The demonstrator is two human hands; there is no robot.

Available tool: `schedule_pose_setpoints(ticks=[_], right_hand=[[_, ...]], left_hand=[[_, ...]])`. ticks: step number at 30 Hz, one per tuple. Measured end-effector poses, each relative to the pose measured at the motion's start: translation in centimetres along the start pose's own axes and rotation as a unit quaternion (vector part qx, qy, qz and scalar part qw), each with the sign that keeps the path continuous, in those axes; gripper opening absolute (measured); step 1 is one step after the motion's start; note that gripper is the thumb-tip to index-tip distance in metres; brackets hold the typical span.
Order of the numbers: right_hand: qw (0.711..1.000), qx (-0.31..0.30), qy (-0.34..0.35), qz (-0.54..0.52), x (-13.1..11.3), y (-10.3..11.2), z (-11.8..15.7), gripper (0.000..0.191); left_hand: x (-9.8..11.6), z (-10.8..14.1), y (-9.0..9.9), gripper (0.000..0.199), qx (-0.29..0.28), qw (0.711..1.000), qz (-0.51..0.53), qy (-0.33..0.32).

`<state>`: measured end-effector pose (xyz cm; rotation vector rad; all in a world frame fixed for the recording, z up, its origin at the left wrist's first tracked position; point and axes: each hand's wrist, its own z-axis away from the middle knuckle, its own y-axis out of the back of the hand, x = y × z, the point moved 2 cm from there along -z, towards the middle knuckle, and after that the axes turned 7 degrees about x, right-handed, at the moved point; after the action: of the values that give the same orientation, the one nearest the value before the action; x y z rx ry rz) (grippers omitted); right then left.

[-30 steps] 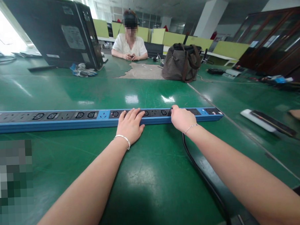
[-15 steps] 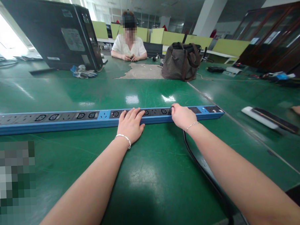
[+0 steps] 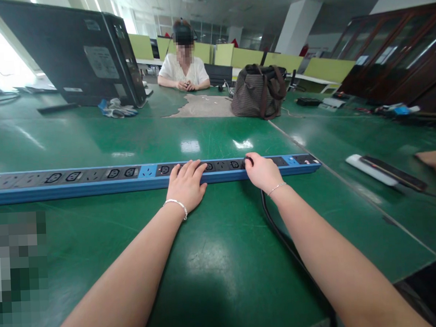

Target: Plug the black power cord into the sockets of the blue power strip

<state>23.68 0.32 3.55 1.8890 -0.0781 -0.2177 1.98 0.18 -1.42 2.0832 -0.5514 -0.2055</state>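
Note:
A long blue power strip (image 3: 148, 171) with black sockets lies across the green table (image 3: 215, 260). My left hand (image 3: 187, 184) rests on the strip's middle, its fingers spread over the sockets and its thumb apart. To its right, my right hand (image 3: 263, 172) is closed round a black plug (image 3: 247, 161) at the strip's top face; how deep the plug sits is hidden by the fingers. A black cable (image 3: 279, 233) runs from below this hand down toward the bottom edge, partly behind my forearm.
A black computer case (image 3: 68, 54) and gloves (image 3: 117, 109) stand at the back left. A person (image 3: 183, 71) sits opposite, near a brown bag (image 3: 258, 92). At right lie a white and black object (image 3: 384, 171) and another person's hand (image 3: 434, 162).
The view has shifted slightly, so most things appear a little further left. Both hands keep their places on the strip, and the right one still grips the plug.

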Motion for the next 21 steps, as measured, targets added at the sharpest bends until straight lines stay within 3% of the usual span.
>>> schedule_pose_setpoints(ticks=[14,21], right_hand=[[0.995,-0.009,-0.021,-0.094,1.05,-0.21,-0.76,0.039],[1.0,-0.009,0.008,0.005,0.05,0.08,-0.47,0.039]], left_hand=[[-0.04,-0.01,-0.06,0.049,0.004,1.0,0.005,0.0],[-0.04,0.03,-0.1,0.05,0.004,1.0,0.0,-0.001]])
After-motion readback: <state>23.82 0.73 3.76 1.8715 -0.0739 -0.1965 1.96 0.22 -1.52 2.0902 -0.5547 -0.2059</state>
